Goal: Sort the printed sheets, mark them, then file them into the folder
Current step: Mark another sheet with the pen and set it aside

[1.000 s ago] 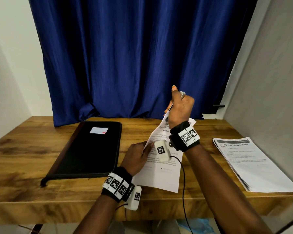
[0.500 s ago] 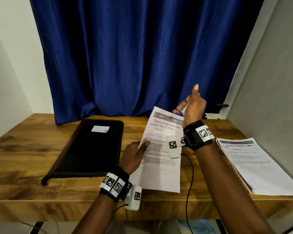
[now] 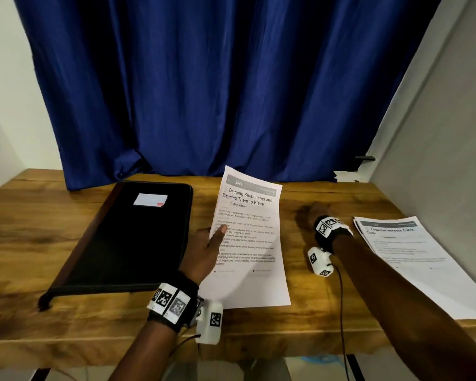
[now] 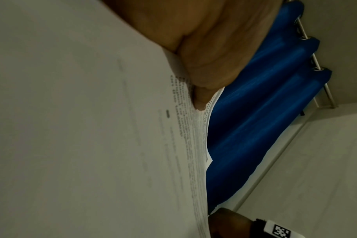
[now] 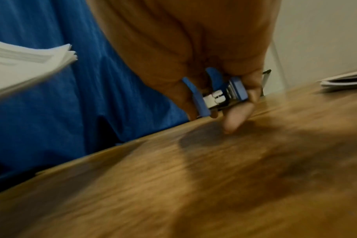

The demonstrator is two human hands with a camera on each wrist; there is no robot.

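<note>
My left hand [image 3: 206,248] pinches the left edge of a set of printed sheets [image 3: 248,237] headed "Charging Small Items", thumb on top; their far end is lifted off the wooden table [image 3: 25,243]. The left wrist view shows the thumb [image 4: 202,80] pressed on the same sheets [image 4: 92,128]. My right hand [image 3: 311,214] is down at the table surface to the right of the sheets, gripping a small blue stapler [image 5: 216,95] in curled fingers. A closed black folder [image 3: 132,235] lies left of the sheets. A second stack of printed sheets [image 3: 412,257] lies at the right edge.
A blue curtain [image 3: 217,86] hangs along the table's back edge. A grey wall [image 3: 451,160] closes off the right side. A cable [image 3: 341,312] runs from my right wrist over the front edge.
My right hand has come away from the sheets' top corner and dropped to the table on the right with the stapler. The sheets have settled lower in my left hand.
</note>
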